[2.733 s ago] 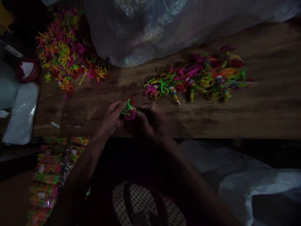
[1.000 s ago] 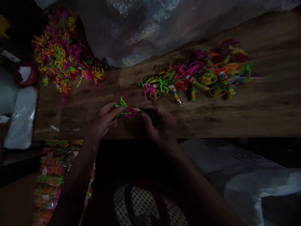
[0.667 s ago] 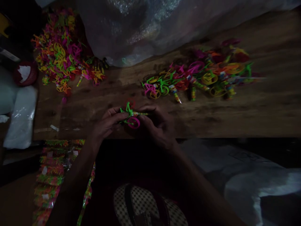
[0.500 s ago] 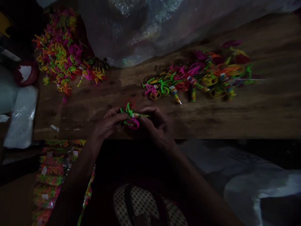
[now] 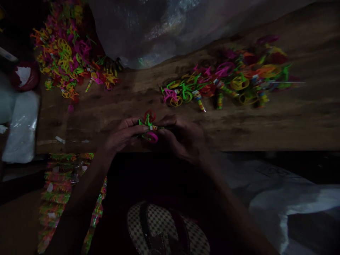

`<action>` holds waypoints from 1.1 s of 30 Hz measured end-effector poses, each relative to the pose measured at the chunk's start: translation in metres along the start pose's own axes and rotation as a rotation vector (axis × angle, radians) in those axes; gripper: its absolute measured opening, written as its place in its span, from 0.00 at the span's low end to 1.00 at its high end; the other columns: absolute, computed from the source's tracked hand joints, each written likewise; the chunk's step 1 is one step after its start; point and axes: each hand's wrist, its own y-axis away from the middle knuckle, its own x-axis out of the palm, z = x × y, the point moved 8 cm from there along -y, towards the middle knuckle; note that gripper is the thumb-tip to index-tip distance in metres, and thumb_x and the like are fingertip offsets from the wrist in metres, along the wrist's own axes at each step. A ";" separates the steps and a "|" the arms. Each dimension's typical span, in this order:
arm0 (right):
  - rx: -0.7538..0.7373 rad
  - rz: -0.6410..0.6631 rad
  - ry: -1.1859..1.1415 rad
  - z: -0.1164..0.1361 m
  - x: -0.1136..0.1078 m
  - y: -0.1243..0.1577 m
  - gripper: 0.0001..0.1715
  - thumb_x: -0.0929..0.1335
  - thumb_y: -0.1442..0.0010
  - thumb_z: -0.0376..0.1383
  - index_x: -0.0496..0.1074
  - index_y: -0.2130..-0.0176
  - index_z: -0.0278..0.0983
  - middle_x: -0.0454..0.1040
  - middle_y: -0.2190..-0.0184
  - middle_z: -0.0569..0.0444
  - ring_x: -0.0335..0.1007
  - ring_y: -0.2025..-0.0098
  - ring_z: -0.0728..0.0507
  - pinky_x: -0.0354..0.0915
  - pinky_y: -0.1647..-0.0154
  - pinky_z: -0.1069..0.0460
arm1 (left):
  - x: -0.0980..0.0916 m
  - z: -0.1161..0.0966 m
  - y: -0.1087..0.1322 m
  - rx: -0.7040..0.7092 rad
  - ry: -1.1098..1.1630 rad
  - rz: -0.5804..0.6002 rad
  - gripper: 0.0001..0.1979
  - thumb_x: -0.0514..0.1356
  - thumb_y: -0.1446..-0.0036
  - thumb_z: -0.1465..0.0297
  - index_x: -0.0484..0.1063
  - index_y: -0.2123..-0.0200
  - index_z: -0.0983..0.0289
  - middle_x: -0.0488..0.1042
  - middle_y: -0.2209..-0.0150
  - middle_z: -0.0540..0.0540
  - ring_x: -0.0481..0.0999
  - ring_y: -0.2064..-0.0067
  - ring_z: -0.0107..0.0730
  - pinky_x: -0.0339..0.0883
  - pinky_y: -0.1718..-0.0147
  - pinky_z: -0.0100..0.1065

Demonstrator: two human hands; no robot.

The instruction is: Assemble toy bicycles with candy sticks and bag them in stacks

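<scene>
A small green toy bicycle with a pink wheel and a red wheel sits between both my hands over the near edge of the wooden table. My left hand pinches its left end with closed fingers. My right hand is closed on its right end, where a striped stick pokes out. A row of assembled toy bicycles lies on the table beyond my right hand. A heap of loose coloured plastic parts lies at the far left.
A big clear plastic bag lies at the back. A red basket and a white bag sit at the left edge. Packed toys in strips hang below the table at left. Pale sacks lie at the lower right.
The toy bicycle has turned in my hands, its pink wheel swinging down and the red wheel up. Both hands stay on it. The camera has tilted slightly.
</scene>
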 end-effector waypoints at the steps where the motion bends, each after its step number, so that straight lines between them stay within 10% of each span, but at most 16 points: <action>1: -0.026 0.003 0.017 0.003 -0.001 -0.001 0.06 0.66 0.33 0.37 0.74 0.59 0.41 0.77 0.68 0.54 0.74 0.68 0.46 0.70 0.67 0.51 | 0.001 0.000 0.000 -0.001 0.002 0.004 0.15 0.71 0.56 0.63 0.76 0.68 0.67 0.74 0.75 0.50 0.59 0.82 0.16 0.43 0.84 0.24; 21: -0.118 0.071 0.190 0.004 -0.006 -0.005 0.10 0.64 0.32 0.36 0.74 0.54 0.43 0.79 0.63 0.53 0.75 0.62 0.43 0.69 0.61 0.48 | 0.005 0.002 -0.011 0.006 -0.011 0.008 0.15 0.70 0.53 0.63 0.73 0.69 0.66 0.71 0.76 0.48 0.48 0.84 0.12 0.39 0.85 0.24; 26: -0.242 0.098 0.546 -0.003 -0.005 -0.004 0.14 0.64 0.32 0.36 0.73 0.49 0.42 0.79 0.62 0.51 0.71 0.62 0.40 0.65 0.57 0.43 | 0.001 -0.013 -0.024 0.178 -0.249 -0.112 0.19 0.70 0.51 0.56 0.73 0.73 0.67 0.70 0.77 0.49 0.64 0.77 0.19 0.54 0.78 0.23; 33: -0.204 -0.416 0.703 -0.016 -0.085 -0.003 0.14 0.70 0.37 0.36 0.78 0.52 0.48 0.74 0.63 0.46 0.67 0.62 0.34 0.61 0.64 0.40 | -0.045 -0.023 -0.012 0.234 -0.232 -0.341 0.25 0.58 0.42 0.48 0.74 0.63 0.67 0.66 0.82 0.46 0.55 0.83 0.19 0.46 0.82 0.25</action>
